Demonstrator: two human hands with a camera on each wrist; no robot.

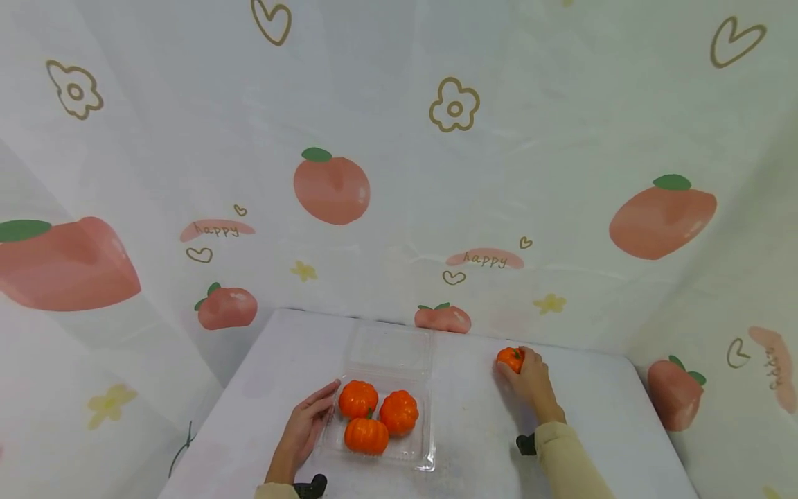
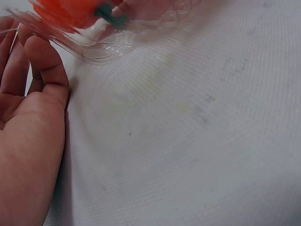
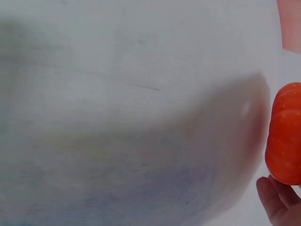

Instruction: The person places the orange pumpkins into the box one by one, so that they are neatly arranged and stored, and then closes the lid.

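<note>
At the far right of the table, in the head view, my right hand (image 1: pixel 533 381) grips a small orange pumpkin (image 1: pixel 509 358) with a green stem. The right wrist view catches this pumpkin (image 3: pixel 286 134) at its right edge, with fingertips (image 3: pixel 270 195) beneath it. My left hand (image 1: pixel 303 427) holds the left side of a clear plastic clamshell box (image 1: pixel 411 459), whose lid (image 1: pixel 389 350) lies back, away from me. Three more orange pumpkins (image 1: pixel 366 436) sit together in the box. In the left wrist view, bent fingers (image 2: pixel 47 63) are at the box's clear rim (image 2: pixel 94 56).
A white-covered table (image 1: pixel 470 443) lies under everything. Behind it and at both sides hangs a white curtain (image 1: pixel 399 263) printed with peaches, hearts and flowers. A thin dark cord (image 1: pixel 181 449) hangs by the table's left edge.
</note>
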